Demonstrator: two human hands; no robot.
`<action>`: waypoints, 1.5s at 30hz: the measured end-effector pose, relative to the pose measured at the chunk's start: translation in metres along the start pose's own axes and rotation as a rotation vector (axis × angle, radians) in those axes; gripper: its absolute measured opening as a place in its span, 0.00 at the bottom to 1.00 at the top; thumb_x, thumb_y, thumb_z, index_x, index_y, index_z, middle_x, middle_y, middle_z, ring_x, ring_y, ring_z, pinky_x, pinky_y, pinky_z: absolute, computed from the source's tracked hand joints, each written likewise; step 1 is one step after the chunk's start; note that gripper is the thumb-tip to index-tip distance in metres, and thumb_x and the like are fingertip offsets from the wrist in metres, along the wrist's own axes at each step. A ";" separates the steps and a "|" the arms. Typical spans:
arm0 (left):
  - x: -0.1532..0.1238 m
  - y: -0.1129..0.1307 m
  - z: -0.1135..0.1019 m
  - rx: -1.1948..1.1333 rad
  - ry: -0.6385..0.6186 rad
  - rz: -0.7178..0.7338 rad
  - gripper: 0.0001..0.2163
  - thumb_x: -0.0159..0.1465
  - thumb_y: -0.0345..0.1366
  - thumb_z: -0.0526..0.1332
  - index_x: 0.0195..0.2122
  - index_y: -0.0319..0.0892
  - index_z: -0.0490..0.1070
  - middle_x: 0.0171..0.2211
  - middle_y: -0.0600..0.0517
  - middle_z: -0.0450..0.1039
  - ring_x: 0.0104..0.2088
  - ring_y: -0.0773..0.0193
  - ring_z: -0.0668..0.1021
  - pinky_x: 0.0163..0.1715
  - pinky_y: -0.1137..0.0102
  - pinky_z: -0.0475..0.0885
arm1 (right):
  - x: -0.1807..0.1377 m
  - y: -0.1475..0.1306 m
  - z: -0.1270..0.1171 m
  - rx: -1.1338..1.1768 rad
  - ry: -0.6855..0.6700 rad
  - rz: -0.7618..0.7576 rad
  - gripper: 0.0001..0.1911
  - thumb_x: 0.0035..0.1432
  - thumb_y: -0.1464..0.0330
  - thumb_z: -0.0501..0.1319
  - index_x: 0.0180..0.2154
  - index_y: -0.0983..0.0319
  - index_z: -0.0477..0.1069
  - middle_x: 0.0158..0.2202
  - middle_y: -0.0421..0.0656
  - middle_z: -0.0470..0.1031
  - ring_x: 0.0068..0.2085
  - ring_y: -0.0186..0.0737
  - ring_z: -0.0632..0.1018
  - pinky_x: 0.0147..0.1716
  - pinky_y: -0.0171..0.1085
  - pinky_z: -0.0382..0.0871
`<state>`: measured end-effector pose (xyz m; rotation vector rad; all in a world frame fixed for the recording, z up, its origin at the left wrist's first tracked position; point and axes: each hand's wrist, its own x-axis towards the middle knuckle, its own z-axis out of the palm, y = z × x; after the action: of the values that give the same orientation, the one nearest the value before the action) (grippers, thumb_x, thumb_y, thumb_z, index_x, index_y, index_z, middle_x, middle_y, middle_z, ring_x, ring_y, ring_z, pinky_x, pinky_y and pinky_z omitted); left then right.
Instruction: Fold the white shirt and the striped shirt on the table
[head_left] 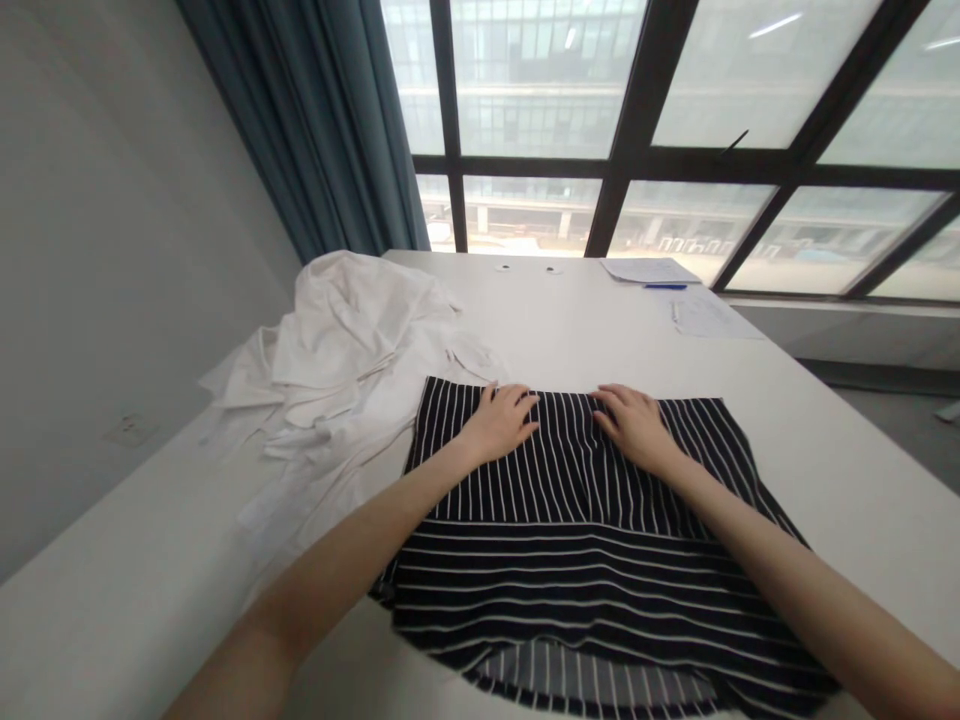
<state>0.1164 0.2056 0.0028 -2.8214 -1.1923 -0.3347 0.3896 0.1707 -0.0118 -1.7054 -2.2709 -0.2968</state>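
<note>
Two bare hands show in my head view: the left hand (501,420) and the right hand (636,425) lie palm-down, near each other, at the far edge of a black-and-white striped garment (570,540) spread on the white table (787,400). Fingers are stretched out and loosely together, pressing flat, clamped on nothing. A crumpled white garment pile (337,350) touches the striped cloth's far left corner. Papers (649,270) and a blue pen (664,287) lie well apart, by the window. My worry is that uneven pressure could wrinkle the stripes, and a leftward sweep could catch the white pile.

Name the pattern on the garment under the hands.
Garment: black with thin white stripes; head view.
</note>
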 end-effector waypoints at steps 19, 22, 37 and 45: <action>-0.029 0.007 0.008 -0.055 -0.104 0.029 0.23 0.73 0.45 0.44 0.67 0.44 0.53 0.68 0.42 0.52 0.68 0.49 0.53 0.63 0.46 0.49 | -0.049 0.057 -0.003 -0.071 -0.126 0.207 0.27 0.67 0.56 0.43 0.61 0.61 0.62 0.64 0.52 0.63 0.64 0.55 0.63 0.58 0.58 0.58; -0.051 0.028 -0.011 -0.135 -0.106 0.141 0.22 0.72 0.45 0.48 0.64 0.44 0.58 0.66 0.44 0.56 0.67 0.51 0.56 0.64 0.48 0.50 | -0.085 0.074 -0.025 -0.149 -0.065 0.326 0.28 0.66 0.56 0.43 0.60 0.64 0.62 0.59 0.56 0.67 0.57 0.59 0.70 0.50 0.59 0.67; -0.086 0.120 -0.022 -0.373 -0.177 0.475 0.19 0.71 0.38 0.51 0.61 0.35 0.62 0.59 0.46 0.69 0.62 0.58 0.67 0.62 0.57 0.58 | -0.205 -0.054 -0.082 0.275 -0.361 -0.047 0.42 0.49 0.72 0.58 0.66 0.50 0.55 0.67 0.43 0.58 0.65 0.52 0.61 0.60 0.52 0.61; -0.086 0.107 -0.023 -0.621 -0.292 0.422 0.18 0.71 0.36 0.52 0.61 0.40 0.61 0.61 0.49 0.67 0.65 0.61 0.62 0.66 0.58 0.51 | -0.206 -0.026 -0.098 0.209 -0.204 -0.142 0.44 0.50 0.72 0.58 0.67 0.47 0.49 0.61 0.41 0.68 0.56 0.53 0.74 0.47 0.53 0.74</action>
<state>0.1307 0.0670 0.0088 -3.6596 -0.5398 -0.3112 0.4285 -0.0549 0.0091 -1.5334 -2.4733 0.0884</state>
